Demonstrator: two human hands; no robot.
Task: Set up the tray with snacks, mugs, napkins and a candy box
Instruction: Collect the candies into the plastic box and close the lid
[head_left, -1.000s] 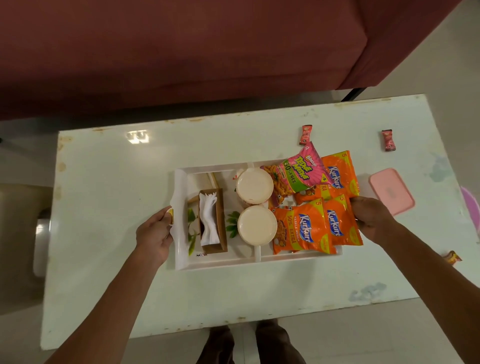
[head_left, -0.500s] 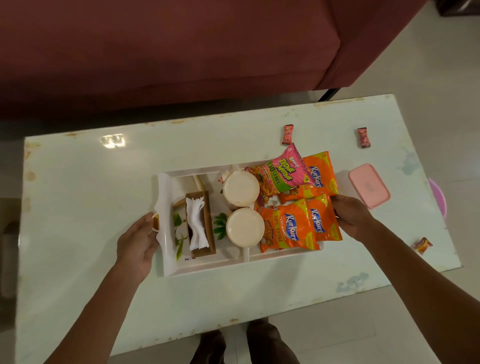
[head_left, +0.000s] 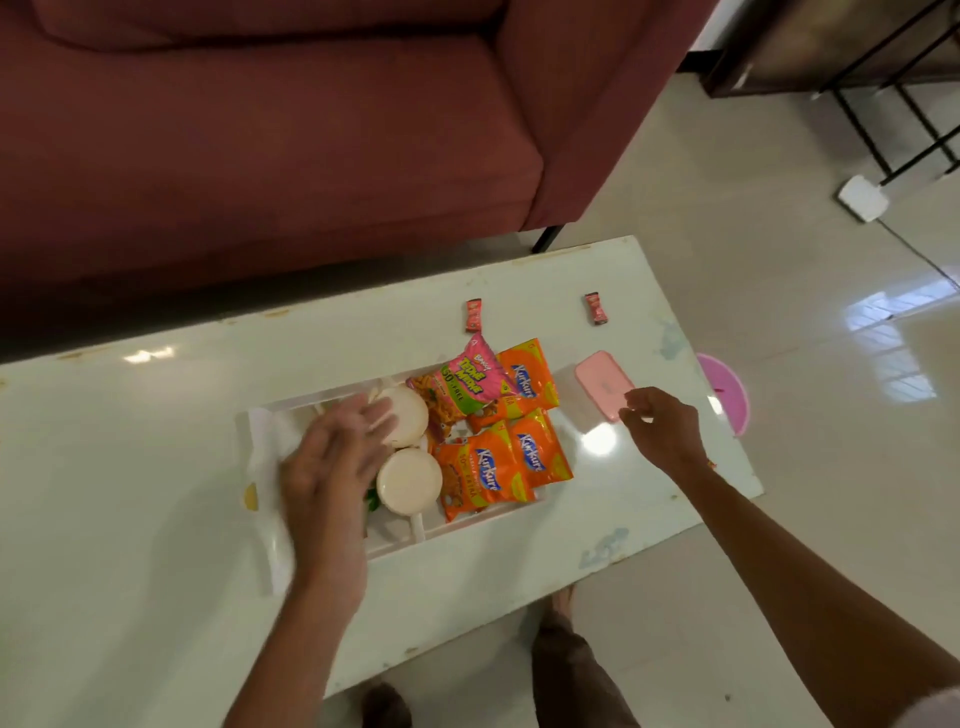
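The right hand (head_left: 662, 428), fingers loosely spread and empty, hangs just beside the pink candy box (head_left: 602, 382) on the tabletop (head_left: 156, 467), right of the tray (head_left: 395, 540). It should grip the box's long edges. The left hand (head_left: 332, 467), open, hides the napkins.

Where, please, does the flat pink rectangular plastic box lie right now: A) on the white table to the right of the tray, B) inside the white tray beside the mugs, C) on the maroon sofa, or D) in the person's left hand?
A: the flat pink rectangular plastic box rests on the white table outside the white tray, just beyond the right hand.
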